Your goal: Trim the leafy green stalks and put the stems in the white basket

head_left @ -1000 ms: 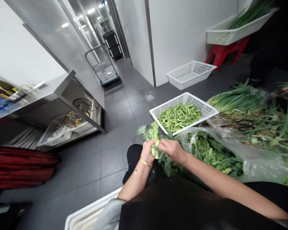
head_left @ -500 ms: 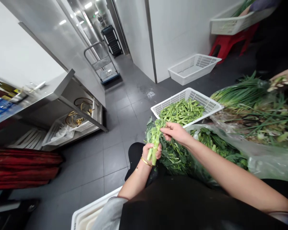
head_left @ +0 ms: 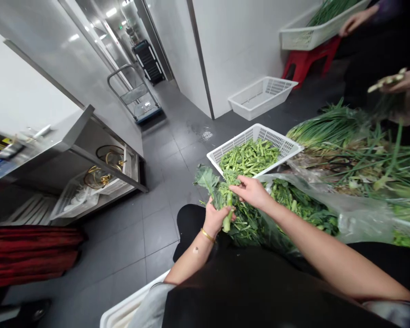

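Note:
My left hand (head_left: 216,219) is closed around the pale lower stem of a Chinese broccoli stalk (head_left: 228,205), whose thick cut end points down toward me. A broad leaf (head_left: 207,177) spreads out to the left above that hand. My right hand (head_left: 252,192) pinches at the leafy top of the stalk; its fingertips are partly hidden in the greens. Just beyond, a white slotted basket (head_left: 295,150) holds many trimmed green stems (head_left: 253,155). Below and right of my hands lie loose leaves (head_left: 248,228) and a clear plastic bag (head_left: 353,218) with more leafy stalks (head_left: 302,214).
Spring onions (head_left: 331,125) lie on the right, near a co-worker's hand (head_left: 396,81) holding pale stalks. Behind stand another white basket (head_left: 259,102) and a red stool (head_left: 305,57) under a basket. A steel bench (head_left: 78,132) is left; a trolley (head_left: 146,107) stands in the corridor.
The view has swung a little to the right. My left hand has turned on the stalk, and a broad leaf now hangs out leftward. The co-worker's hand with pale stalks has risen.

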### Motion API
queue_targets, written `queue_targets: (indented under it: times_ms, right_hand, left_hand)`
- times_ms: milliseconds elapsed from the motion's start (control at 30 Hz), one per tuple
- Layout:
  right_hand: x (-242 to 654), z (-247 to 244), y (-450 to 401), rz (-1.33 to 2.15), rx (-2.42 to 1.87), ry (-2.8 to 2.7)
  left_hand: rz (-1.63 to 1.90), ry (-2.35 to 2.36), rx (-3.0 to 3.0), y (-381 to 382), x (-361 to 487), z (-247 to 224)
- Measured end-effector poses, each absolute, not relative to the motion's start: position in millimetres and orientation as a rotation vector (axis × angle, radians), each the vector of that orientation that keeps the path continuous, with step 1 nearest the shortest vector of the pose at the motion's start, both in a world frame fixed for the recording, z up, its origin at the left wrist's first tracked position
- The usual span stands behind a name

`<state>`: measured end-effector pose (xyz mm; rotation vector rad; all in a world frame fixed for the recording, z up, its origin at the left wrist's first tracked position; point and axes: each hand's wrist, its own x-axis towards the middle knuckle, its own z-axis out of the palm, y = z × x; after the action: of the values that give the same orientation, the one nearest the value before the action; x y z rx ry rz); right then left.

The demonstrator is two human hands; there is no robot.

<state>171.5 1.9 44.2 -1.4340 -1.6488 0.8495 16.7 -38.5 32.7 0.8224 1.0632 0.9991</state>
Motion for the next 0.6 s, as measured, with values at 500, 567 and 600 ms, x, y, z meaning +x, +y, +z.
queue_targets:
  times_ms: [500, 567, 600]
  right_hand:
    - [316, 23, -151, 0.059, -1.491, -1.766]
    - [358, 15, -166, 0.003, -1.759, -1.552]
    - [382, 9, -173, -0.015, -1.904, -1.443]
  left_hand:
    - [0.450, 0.882, 0.670, 11, 130, 49]
    - [0.478, 0.881, 0.699, 67, 166, 58]
    - [0.522, 0.876, 0.705, 97, 183, 64]
